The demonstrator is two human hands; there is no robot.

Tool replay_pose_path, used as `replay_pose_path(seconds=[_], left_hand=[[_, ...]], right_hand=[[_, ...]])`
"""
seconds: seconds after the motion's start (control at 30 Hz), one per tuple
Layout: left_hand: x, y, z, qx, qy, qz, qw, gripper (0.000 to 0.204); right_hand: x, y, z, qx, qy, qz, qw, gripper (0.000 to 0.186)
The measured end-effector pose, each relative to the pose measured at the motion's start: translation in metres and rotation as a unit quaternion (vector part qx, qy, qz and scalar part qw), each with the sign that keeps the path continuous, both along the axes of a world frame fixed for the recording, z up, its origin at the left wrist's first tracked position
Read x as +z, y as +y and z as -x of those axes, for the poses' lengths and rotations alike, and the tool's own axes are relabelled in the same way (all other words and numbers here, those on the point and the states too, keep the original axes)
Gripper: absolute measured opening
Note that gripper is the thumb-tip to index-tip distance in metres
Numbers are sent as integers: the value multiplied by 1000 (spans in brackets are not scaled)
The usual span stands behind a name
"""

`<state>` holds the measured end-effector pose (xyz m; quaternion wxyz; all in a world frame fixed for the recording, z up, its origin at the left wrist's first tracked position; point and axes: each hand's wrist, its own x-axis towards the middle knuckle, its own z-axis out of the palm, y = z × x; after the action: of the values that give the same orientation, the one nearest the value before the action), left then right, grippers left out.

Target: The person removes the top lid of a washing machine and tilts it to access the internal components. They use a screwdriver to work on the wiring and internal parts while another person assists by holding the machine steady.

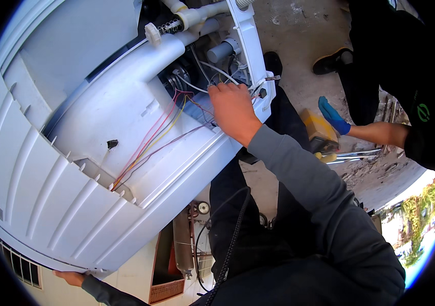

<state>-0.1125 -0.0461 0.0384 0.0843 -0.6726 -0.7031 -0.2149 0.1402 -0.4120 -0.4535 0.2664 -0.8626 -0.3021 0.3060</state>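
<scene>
A white washing machine (90, 224) lies tipped in front of me with its open underside showing. My right hand (232, 109) is closed at the opening by the frame's edge. Its bent fingers pinch among thin white and grey wires (192, 87); the exact ends at the fingertips are hidden. Loose pink, yellow and dark wires (157, 130) run from there across the white tub shell to a recess in the casing. At the lower left, my left hand (70, 278) holds the casing's edge, its fingers partly hidden by it.
Above the wires are a drain valve with a spring (169, 28) and a grey cylinder (221, 52). Another person's blue-gloved hand (333, 116) is at the right, near a yellow-brown box (318, 127) and metal rods (355, 155). A black cord (232, 229) hangs before my legs.
</scene>
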Motion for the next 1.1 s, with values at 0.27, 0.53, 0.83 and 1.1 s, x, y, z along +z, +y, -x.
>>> replay_pose_path(seconds=[0.27,0.53,0.83,1.1], left_hand=[[23,27,40,-49,6,53,997,55],[0,7,14,-11,-22,52,998,64],[47,89,86,-1,35,65,997,75],[30,69,66,9,68,37,997,76]], right_hand=[[0,-24,-42,-35,-151,-118,981,14],[26,-60,-18,-142,83,68,984,18],[19,-60,-17,-297,297,243,875,119],[-8,-71,-4,-359,390,198,825,121]])
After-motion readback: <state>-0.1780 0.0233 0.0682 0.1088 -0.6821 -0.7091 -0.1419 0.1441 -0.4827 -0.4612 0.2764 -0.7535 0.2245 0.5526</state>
